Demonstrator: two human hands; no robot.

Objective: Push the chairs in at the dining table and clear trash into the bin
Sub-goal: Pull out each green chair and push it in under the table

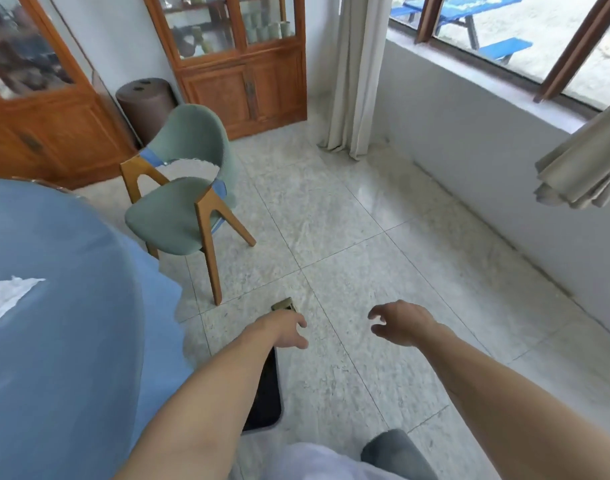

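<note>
With both hands, left (289,329) and right (398,323), loosely open and empty, I faced the green chair (178,188) pulled out just beside the desk (54,306), where crumpled paper (9,299) lay; pushing the chair in looked next.

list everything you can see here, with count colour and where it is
table: 1, blue cloth, left
tissue: 1, white, on table
chair: 1, green with wood legs, beside table, not pushed in
cabinets: 2, brown wood, back wall
drum: 1, dark brown, between cabinets
curtains: 2, beige, by windows
dark object: 1, black, on floor under left arm
left hand: open, empty
right hand: open, empty
</note>
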